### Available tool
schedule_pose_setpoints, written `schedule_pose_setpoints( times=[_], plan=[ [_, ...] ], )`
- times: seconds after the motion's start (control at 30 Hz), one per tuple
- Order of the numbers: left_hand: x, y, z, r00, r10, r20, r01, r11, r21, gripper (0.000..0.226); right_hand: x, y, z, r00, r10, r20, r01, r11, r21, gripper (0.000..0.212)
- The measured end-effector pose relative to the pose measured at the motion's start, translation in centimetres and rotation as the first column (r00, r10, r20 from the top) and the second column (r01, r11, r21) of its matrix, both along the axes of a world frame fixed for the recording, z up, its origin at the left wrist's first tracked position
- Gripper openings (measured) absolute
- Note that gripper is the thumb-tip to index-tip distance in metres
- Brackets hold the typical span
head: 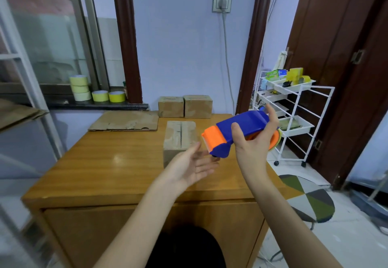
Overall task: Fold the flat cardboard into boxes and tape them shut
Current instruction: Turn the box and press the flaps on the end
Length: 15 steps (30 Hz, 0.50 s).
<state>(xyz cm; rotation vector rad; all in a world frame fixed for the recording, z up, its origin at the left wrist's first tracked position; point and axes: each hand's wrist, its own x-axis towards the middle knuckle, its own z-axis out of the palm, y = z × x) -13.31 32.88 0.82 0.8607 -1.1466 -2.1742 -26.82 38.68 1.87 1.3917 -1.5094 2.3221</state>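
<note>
My right hand point(253, 141) grips a blue and orange tape dispenser point(237, 133) above the right side of the wooden table point(94, 167), its orange nose pointing down and left. My left hand point(194, 168) is open, palm up, fingers straight, just below and left of the dispenser's nose and slightly blurred. Behind that hand stands a folded cardboard box point(179, 139) with its top seam showing. Two more folded boxes point(171, 106) point(198, 106) sit at the table's far edge. A flat cardboard sheet point(126, 120) lies at the back left.
Several yellow tape rolls point(96, 92) stand on the window sill at left. A white wire trolley point(294, 116) with small items stands right of the table, by a dark door. A patterned stool point(310, 200) is at the lower right. A cable hangs from the wall socket point(222, 0).
</note>
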Motion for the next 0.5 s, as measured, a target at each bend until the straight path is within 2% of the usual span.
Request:
schedule_pose_setpoints(
  times=[0.07, 0.27, 0.4, 0.5],
  plan=[
    [-0.3, 0.4, -0.2, 0.998, -0.003, -0.068, 0.011, 0.994, 0.107, 0.038, 0.3, -0.3, -0.1, 1.000, 0.004, 0.010, -0.004, 1.000, 0.009, 0.067],
    [-0.7, 1.0, -0.5, 0.976, 0.085, -0.199, -0.039, 0.974, 0.225, 0.033, 1.0, -0.7, -0.2, 0.999, 0.032, 0.039, -0.033, 0.999, 0.015, 0.047],
    [-0.9, 1.1, -0.7, 0.963, 0.133, -0.233, -0.077, 0.969, 0.235, 0.029, 1.0, -0.7, -0.5, 0.999, 0.021, 0.033, -0.022, 0.999, 0.036, 0.024],
    [-1.2, 1.3, -0.6, 0.961, 0.169, -0.218, -0.125, 0.971, 0.205, 0.030, 1.3, -0.8, -0.8, 0.999, 0.018, 0.038, -0.020, 0.999, 0.040, 0.018]
  ],
)
